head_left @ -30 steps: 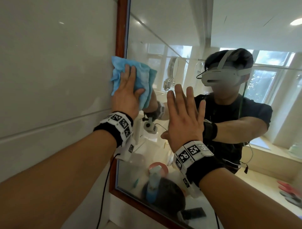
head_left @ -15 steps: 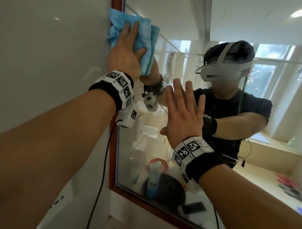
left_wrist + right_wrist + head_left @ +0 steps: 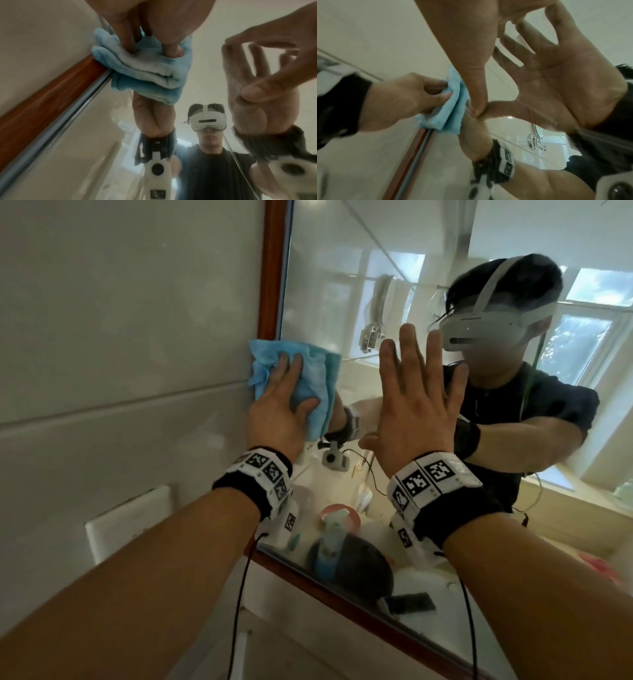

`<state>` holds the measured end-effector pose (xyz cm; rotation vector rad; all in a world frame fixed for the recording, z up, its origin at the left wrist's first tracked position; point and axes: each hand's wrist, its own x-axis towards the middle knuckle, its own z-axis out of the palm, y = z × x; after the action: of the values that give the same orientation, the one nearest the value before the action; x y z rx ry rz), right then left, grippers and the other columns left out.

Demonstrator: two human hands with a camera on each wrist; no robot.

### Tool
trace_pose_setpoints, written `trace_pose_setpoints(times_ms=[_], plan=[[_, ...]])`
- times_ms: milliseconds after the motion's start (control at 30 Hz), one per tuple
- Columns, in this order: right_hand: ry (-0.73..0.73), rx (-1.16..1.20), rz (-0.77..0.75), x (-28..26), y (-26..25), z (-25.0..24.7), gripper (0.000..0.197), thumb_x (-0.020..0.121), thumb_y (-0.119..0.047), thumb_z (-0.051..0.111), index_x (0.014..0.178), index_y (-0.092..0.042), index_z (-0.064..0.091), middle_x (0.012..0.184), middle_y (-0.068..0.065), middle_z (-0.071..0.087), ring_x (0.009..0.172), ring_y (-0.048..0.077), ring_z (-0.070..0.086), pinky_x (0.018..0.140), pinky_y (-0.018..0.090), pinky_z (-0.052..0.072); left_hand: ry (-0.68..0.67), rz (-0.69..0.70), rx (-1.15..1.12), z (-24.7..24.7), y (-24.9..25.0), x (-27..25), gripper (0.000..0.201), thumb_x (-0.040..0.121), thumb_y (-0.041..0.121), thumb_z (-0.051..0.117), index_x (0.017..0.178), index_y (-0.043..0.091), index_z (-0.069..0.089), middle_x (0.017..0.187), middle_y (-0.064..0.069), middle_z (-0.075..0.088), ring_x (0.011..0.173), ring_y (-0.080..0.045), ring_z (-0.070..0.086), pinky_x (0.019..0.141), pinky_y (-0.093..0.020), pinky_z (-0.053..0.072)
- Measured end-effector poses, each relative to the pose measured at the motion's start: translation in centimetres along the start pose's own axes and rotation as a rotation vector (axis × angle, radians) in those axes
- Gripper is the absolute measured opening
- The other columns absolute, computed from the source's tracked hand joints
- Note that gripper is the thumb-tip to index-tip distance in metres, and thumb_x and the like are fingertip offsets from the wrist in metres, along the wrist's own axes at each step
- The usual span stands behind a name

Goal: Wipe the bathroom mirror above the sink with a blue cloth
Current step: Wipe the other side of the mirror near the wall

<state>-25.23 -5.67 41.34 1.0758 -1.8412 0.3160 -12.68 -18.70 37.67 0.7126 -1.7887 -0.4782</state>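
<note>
Counts: one blue cloth (image 3: 310, 378), one mirror (image 3: 342, 285) with a wood frame (image 3: 272, 268), two hands, two wrist bands with tag markers, one on each.

Left hand (image 3: 279, 409): pressed flat on the cloth, fingers straight and pointing up, thumb (image 3: 305, 405) angled out to the right across the fabric. Left wrist view shows fingertips (image 3: 130, 46) digging into the bunched folds, so the cloth is pinned against the surface rather than wrapped in a fist. Left arm reaches up and forward from low left.

Cloth sits at the mirror's left edge, about mid-height, overlapping the frame and spilling a little onto the tiled wall (image 3: 120, 320). It is folded into several layers.

Right hand (image 3: 416, 409): holds nothing, fingers straight and close together, pointing up, palm toward the glass just right of the cloth. Right wrist view shows its thumb tip (image 3: 477, 108) meeting its own reflection, so the thumb touches the glass; whether the palm also touches is unclear.

Reflection in the mirror shows the person wearing a white headset (image 3: 493, 323), plus counter clutter at the bottom edge, too blurred to count.
</note>
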Motion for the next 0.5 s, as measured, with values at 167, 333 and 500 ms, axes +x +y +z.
trace_pose_setpoints(times_ms=[167, 333, 500], plan=[[0.002, 0.049, -0.007, -0.1, 0.0, -0.2, 0.077, 0.088, -0.028, 0.04, 0.156, -0.021, 0.006, 0.164, 0.001, -0.005, 0.15, 0.03, -0.007, 0.115, 0.057, -0.003, 0.034, -0.062, -0.108, 1.8, -3.2, -3.8, 0.067, 0.09, 0.021, 0.067, 0.149, 0.025, 0.036, 0.158, 0.004, 0.031, 0.144, -0.014, 0.031, 0.117, -0.025, 0.024], [0.013, 0.041, -0.003, -0.9, -0.4, 0.3, 0.091, 0.083, -0.032, 0.063, 0.156, -0.02, 0.01, 0.164, 0.002, -0.002, 0.15, 0.03, -0.003, 0.116, 0.057, -0.001, 0.045, -0.153, -0.181, 3.4, -5.6, -6.6, 0.069, 0.088, 0.018, 0.07, 0.147, 0.033, 0.036, 0.157, 0.008, 0.03, 0.142, -0.008, 0.029, 0.119, -0.031, 0.028], [-0.089, 0.055, -0.058, -5.2, -1.8, 1.9, 0.075, 0.09, -0.03, 0.04, 0.156, -0.019, 0.008, 0.164, 0.0, -0.002, 0.15, 0.03, -0.007, 0.116, 0.061, -0.003, 0.022, -0.276, -0.14, 4.8, -7.7, -10.2, 0.072, 0.088, 0.023, 0.07, 0.148, 0.036, 0.033, 0.157, 0.01, 0.031, 0.142, -0.016, 0.036, 0.116, -0.038, 0.032]])
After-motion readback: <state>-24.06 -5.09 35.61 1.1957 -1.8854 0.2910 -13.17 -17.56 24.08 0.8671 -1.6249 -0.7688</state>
